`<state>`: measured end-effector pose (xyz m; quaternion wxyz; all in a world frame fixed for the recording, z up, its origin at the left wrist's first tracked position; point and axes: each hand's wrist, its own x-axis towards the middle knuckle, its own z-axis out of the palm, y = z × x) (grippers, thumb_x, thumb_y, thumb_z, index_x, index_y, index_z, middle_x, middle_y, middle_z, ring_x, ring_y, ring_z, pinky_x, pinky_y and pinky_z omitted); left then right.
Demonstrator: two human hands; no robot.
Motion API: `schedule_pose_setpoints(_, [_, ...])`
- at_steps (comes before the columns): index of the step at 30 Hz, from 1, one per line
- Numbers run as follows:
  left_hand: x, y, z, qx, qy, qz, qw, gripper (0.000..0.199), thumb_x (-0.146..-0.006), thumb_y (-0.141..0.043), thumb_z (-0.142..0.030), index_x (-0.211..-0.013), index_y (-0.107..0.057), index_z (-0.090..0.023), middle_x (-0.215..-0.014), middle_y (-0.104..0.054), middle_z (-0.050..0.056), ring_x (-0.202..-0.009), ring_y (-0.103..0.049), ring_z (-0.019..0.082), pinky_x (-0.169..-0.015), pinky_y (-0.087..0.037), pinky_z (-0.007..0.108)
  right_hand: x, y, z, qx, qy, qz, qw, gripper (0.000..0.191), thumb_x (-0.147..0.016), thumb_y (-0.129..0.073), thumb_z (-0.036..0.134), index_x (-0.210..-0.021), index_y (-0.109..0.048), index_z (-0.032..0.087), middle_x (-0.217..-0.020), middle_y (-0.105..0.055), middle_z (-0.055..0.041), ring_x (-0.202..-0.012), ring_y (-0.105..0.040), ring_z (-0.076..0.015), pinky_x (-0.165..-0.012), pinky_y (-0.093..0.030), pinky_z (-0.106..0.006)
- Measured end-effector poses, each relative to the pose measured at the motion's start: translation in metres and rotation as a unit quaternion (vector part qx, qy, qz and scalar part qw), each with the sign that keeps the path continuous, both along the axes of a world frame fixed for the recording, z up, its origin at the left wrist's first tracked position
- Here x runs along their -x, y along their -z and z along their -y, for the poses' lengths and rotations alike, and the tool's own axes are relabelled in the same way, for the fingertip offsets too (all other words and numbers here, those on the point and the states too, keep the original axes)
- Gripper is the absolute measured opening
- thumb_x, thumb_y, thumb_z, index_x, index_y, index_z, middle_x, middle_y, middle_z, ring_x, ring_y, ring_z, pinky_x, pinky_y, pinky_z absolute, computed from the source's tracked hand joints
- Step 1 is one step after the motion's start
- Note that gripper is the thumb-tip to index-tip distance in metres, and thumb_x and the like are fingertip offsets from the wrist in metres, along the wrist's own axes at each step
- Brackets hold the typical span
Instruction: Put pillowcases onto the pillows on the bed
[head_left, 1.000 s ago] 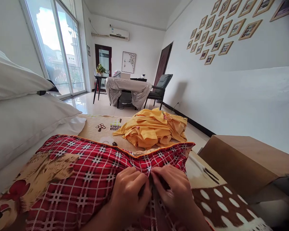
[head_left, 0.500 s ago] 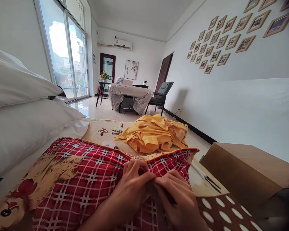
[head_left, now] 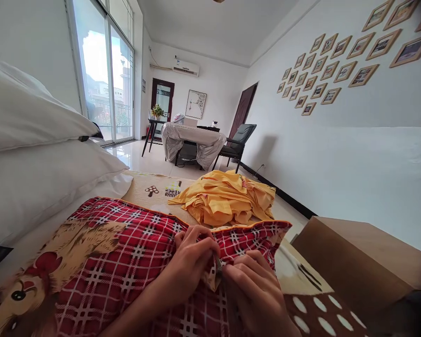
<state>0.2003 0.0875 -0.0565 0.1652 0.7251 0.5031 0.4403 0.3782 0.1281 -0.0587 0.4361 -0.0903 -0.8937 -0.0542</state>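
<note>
Red plaid cushion [head_left: 136, 252], one of them, with the left hand [head_left: 191, 257] pinching a gathered fold of it. The right hand [head_left: 257, 290] is just beside, fingers looking clamped on the same cloth; the tips are partly hidden. I'd guess it's light, squishy and hard to damage, with fabric that bunches easily rather than slips. Best hold imo: the gathered fold, or the orange piping [head_left: 266, 225] along the far edge. It's lying on a patterned blanket [head_left: 138, 183]. Further out: one heap of yellow cloth [head_left: 228, 199] (can't count layers), two white pillows [head_left: 49, 187] stacked on the left, one cardboard box [head_left: 354, 276] on the right, one black chair [head_left: 243, 135] past the heap.
</note>
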Motion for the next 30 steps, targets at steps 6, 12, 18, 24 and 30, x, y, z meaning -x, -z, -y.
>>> schedule_pose_setpoints(6, [-0.005,0.01,-0.003,-0.043,-0.032,0.031,0.998,0.024,-0.097,-0.036,-0.02,-0.091,-0.059,-0.024,-0.107,-0.055,0.001,-0.104,-0.049,0.017,-0.089,-0.028,0.036,0.0,-0.004,-0.001,-0.029,0.02,-0.001,0.999,0.023,-0.084,-0.045,-0.003,-0.095,-0.055,0.014,-0.066,-0.058,-0.0008,-0.066,-0.049,-0.0135,-0.071,-0.035,-0.033])
schedule_pose_setpoints(12, [-0.007,0.009,0.002,-0.255,-0.146,-0.012,0.956,0.024,-0.09,-0.04,-0.004,-0.089,-0.057,-0.02,-0.103,-0.058,0.003,-0.096,-0.051,0.016,-0.086,-0.03,0.035,-0.002,-0.004,-0.003,-0.02,0.027,-0.016,0.999,0.019,-0.084,-0.049,-0.001,-0.095,-0.055,0.014,-0.068,-0.058,-0.0024,-0.069,-0.048,-0.0147,-0.067,-0.036,-0.032])
schedule_pose_setpoints(18, [-0.02,0.004,0.02,-0.357,-0.071,-0.075,0.929,0.013,-0.082,-0.051,-0.004,-0.09,-0.054,-0.013,-0.077,-0.056,0.004,-0.073,-0.048,0.015,-0.069,-0.039,0.03,-0.002,-0.002,-0.007,0.032,0.066,-0.119,0.99,0.015,-0.087,-0.053,0.004,-0.09,-0.055,0.018,-0.071,-0.057,-0.0016,-0.069,-0.049,-0.0129,-0.065,-0.041,-0.027])
schedule_pose_setpoints(24, [-0.033,0.018,0.014,-0.307,-0.055,-0.296,0.903,0.023,-0.089,-0.046,-0.02,-0.107,-0.057,-0.013,-0.089,-0.061,0.007,-0.085,-0.054,0.02,-0.08,-0.044,0.034,-0.004,0.003,-0.02,0.093,0.104,-0.14,0.98,0.011,-0.09,-0.053,0.013,-0.091,-0.057,0.023,-0.078,-0.064,0.002,-0.07,-0.059,-0.0105,-0.065,-0.046,-0.021])
schedule_pose_setpoints(30, [-0.034,0.023,0.014,-0.169,-0.072,-0.358,0.916,0.031,-0.088,-0.049,-0.028,-0.117,-0.052,-0.017,-0.112,-0.06,0.009,-0.102,-0.054,0.025,-0.091,-0.043,0.042,-0.004,0.005,-0.026,0.098,0.115,-0.149,0.977,0.009,-0.09,-0.054,0.016,-0.091,-0.059,0.023,-0.08,-0.065,0.0027,-0.072,-0.062,-0.0095,-0.066,-0.048,-0.018])
